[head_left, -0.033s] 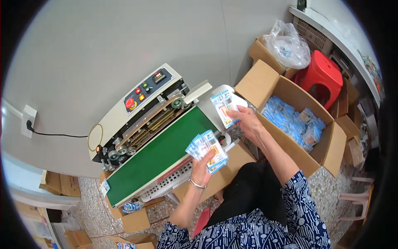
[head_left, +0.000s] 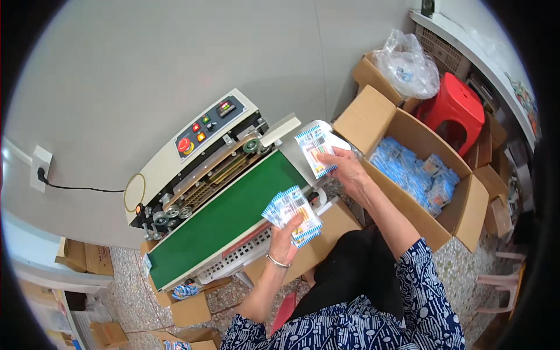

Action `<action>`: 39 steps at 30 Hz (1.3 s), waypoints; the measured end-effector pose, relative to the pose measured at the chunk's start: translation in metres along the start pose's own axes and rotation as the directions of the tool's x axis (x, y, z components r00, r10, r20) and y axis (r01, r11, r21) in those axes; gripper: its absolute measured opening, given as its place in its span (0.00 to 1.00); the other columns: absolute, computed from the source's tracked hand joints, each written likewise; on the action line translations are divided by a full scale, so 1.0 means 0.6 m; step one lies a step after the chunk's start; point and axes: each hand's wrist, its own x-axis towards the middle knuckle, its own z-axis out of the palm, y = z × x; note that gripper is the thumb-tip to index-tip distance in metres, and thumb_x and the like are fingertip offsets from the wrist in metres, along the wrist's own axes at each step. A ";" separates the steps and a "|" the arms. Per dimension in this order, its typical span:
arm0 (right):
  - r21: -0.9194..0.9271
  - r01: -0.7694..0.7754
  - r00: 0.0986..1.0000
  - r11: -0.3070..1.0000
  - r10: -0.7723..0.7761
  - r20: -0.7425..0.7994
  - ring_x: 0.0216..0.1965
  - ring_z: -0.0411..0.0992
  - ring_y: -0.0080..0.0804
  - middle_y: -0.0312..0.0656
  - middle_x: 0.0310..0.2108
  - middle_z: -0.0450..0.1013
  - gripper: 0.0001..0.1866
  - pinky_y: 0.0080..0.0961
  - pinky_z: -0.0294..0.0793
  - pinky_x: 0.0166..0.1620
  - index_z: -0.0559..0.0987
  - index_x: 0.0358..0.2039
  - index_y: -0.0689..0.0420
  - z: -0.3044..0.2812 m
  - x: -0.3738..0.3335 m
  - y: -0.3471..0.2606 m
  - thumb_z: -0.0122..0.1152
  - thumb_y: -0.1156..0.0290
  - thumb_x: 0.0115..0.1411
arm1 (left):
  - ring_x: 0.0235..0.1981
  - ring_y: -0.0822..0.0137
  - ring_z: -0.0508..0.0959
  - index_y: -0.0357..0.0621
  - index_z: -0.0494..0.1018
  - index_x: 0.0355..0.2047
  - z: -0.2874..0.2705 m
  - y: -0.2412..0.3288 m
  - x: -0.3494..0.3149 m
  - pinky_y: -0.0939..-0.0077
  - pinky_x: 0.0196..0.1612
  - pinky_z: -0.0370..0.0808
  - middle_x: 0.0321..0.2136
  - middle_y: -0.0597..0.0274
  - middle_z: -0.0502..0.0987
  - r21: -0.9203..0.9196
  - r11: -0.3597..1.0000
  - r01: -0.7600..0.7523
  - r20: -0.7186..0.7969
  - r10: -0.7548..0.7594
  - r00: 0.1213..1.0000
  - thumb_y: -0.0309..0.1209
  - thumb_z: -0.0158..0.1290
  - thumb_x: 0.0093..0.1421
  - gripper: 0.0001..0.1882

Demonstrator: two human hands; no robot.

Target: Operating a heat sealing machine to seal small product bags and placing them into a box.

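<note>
My left hand (head_left: 283, 240) is closed on a fanned stack of blue-and-white packets (head_left: 291, 209), the thumb lying across the top one. My right hand (head_left: 348, 170) pinches a similar flat packet (head_left: 311, 146) by its lower right side, above the right end of the sealing machine (head_left: 157, 175). Both hands are just off the right half of the green conveyor belt (head_left: 227, 213). Another packet (head_left: 146, 264) tips over the belt's far-left end.
An open carton (head_left: 405, 224) of blue packets (head_left: 408, 169) stands at my right. Behind it are a red stool (head_left: 458, 108) and a clear plastic bag (head_left: 406, 67). Below the belt sits a white crate (head_left: 236, 256). A black cord (head_left: 84, 189) runs to the wall socket.
The packet at the belt's left end has slid a little further over the edge and tilted. Both hands keep nearly the same place and hold.
</note>
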 end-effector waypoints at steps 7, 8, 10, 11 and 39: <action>-0.125 -0.053 0.997 0.991 0.059 0.047 0.20 0.68 0.15 0.34 0.25 0.75 0.12 0.11 0.65 0.23 0.78 0.32 0.59 0.055 0.108 0.018 0.66 0.66 0.50 | 0.42 0.67 0.75 0.44 0.66 0.50 -0.038 -0.010 -0.012 0.70 0.46 0.75 0.42 0.63 0.73 -0.064 0.997 0.050 -0.054 -0.054 0.997 0.22 0.57 0.53 0.23; -0.155 -0.062 0.997 0.986 0.068 0.035 0.21 0.68 0.16 0.34 0.24 0.74 0.12 0.11 0.65 0.22 0.78 0.32 0.59 0.068 0.110 0.012 0.66 0.65 0.50 | 0.42 0.68 0.75 0.44 0.66 0.50 -0.040 -0.008 -0.013 0.70 0.46 0.75 0.42 0.63 0.74 -0.059 0.997 0.056 -0.045 -0.059 0.997 0.22 0.57 0.53 0.23; -0.180 -0.060 0.995 0.982 0.074 0.073 0.20 0.68 0.16 0.33 0.24 0.74 0.12 0.10 0.65 0.22 0.79 0.32 0.59 0.076 0.131 0.022 0.67 0.65 0.50 | 0.42 0.68 0.75 0.44 0.67 0.49 -0.035 -0.003 -0.013 0.70 0.46 0.75 0.42 0.64 0.74 -0.052 0.997 0.065 -0.029 -0.066 0.997 0.23 0.57 0.53 0.23; -0.202 -0.057 0.991 0.978 0.080 0.108 0.20 0.68 0.16 0.33 0.23 0.74 0.12 0.10 0.64 0.21 0.79 0.31 0.58 0.083 0.136 0.023 0.67 0.65 0.50 | 0.42 0.68 0.75 0.44 0.67 0.49 -0.032 0.000 -0.014 0.70 0.46 0.75 0.42 0.64 0.74 -0.052 0.997 0.061 -0.031 -0.063 0.998 0.23 0.57 0.53 0.23; -0.510 0.256 0.907 0.821 -0.021 0.421 0.21 0.67 0.17 0.34 0.21 0.70 0.16 0.15 0.66 0.23 0.77 0.29 0.62 0.064 0.003 0.021 0.62 0.58 0.54 | 0.42 0.67 0.75 0.39 0.66 0.49 -0.010 0.054 0.073 0.72 0.47 0.74 0.42 0.61 0.74 -0.011 0.994 -0.113 -0.055 0.112 0.992 0.24 0.54 0.56 0.19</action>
